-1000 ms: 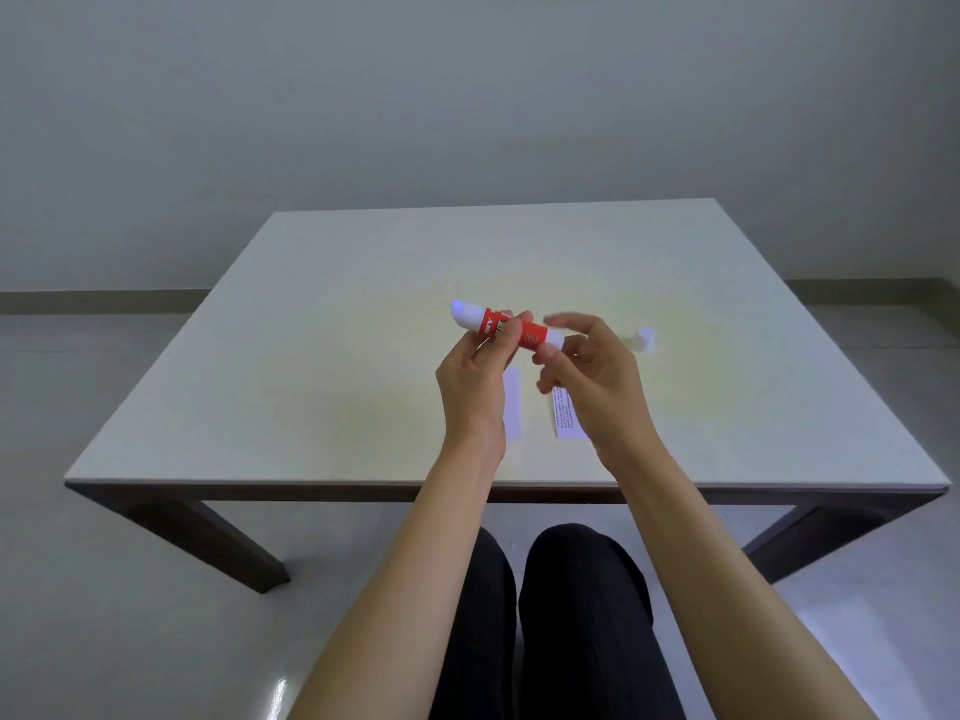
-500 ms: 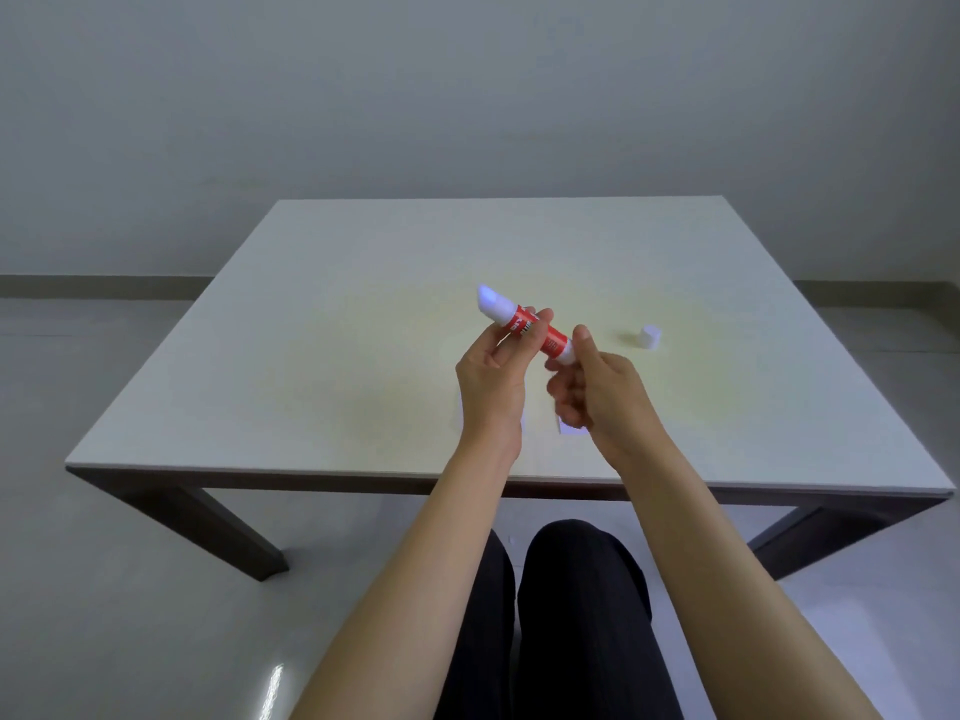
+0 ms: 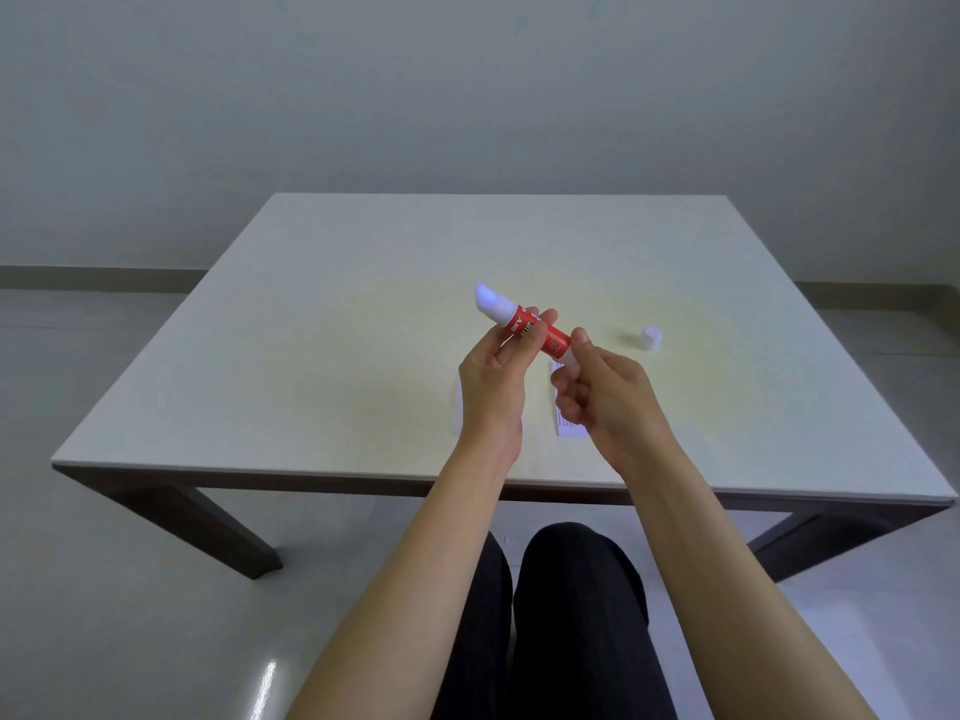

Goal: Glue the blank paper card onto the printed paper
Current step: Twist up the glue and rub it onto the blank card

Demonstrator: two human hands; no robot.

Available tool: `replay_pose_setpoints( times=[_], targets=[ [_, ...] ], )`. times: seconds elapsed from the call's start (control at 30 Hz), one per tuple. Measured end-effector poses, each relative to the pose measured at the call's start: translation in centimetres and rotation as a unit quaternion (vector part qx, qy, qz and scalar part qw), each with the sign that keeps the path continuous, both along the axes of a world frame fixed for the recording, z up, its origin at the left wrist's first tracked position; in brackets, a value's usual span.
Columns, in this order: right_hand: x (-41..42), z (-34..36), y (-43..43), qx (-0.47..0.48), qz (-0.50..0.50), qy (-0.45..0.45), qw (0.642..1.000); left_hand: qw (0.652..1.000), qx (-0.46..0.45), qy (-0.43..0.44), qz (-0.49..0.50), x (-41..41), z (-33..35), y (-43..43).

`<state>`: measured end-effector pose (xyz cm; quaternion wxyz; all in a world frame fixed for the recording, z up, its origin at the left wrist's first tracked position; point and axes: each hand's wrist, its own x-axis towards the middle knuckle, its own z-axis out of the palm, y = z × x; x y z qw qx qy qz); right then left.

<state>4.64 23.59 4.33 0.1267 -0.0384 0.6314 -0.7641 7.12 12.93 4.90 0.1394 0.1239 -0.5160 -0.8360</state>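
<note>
centrally, the blank paper card [image 3: 457, 407] lies flat near the bench's [image 3: 260, 356] front edge, mostly hidden behind the left hand [image 3: 493, 387]. the printed paper [image 3: 563, 426] lies just right of it, partly behind the right hand [image 3: 605, 394]. both grips close on an uncapped red glue stick [image 3: 524, 324] held tilted above them, left on the barrel, right on the base. a white cap [image 3: 650, 338] stands farther right.

Square, pale worktop [image 3: 322, 356] on dark legs, standing on a glossy light floor [image 3: 104, 615]. Lying flat near its front edge: a blank paper card [image 3: 457, 407] and, to the right, a printed paper [image 3: 566, 428], both partly hidden. A small white cap [image 3: 650, 338] stands farther right.
</note>
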Motion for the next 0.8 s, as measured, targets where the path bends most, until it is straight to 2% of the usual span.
replay_pose_setpoints(
  times=[0.07, 0.17, 0.23, 0.3, 0.37, 0.43, 0.47, 0.57, 0.7, 0.8],
  targets=[
    [-0.1, 0.0, 0.1, -0.028, 0.016, -0.032, 0.999, 1.0, -0.005, 0.001, -0.004, 0.0, 0.0, -0.2],
    [-0.1, -0.2, -0.3, -0.12, 0.049, -0.019, 0.991, 1.0, -0.005, 0.004, -0.018, -0.2, -0.1, -0.2],
    [-0.5, -0.2, -0.9, -0.177, 0.057, -0.018, 0.982, 0.996, -0.077, 0.008, -0.05, -0.4, 0.0, 0.1],
    [-1.4, -0.1, -1.3, -0.225, 0.018, -0.05, 0.973, 0.974, -0.196, 0.019, -0.111, -1.0, -0.2, -0.6],
    [-2.7, -0.1, -0.8, -0.296, -0.054, -0.124, 0.945, 0.933, -0.324, -0.006, -0.154, -1.8, -0.8, -3.3],
    [-3.9, -0.4, 0.3, -0.342, -0.108, -0.159, 0.92, 0.865, -0.459, -0.083, -0.182, -2.4, -1.7, -7.2],
    [-4.4, -0.8, 0.7, -0.341, -0.123, -0.16, 0.918, 0.83, -0.507, -0.122, -0.198, -2.5, -2.2, -9.1],
    [-5.3, -2.0, 0.8, -0.283, -0.119, -0.128, 0.943, 0.762, -0.581, -0.143, -0.248, -2.8, -3.8, -12.5],
    [-5.4, -2.4, -1.3, -0.204, -0.028, -0.049, 0.977, 0.656, -0.686, -0.115, -0.293, -2.8, -5.4, -12.8],
    [-5.1, -2.7, -2.6, -0.145, 0.001, -0.024, 0.989, 0.609, -0.731, -0.104, -0.29, -2.7, -6.4, -13.0]
  ],
)
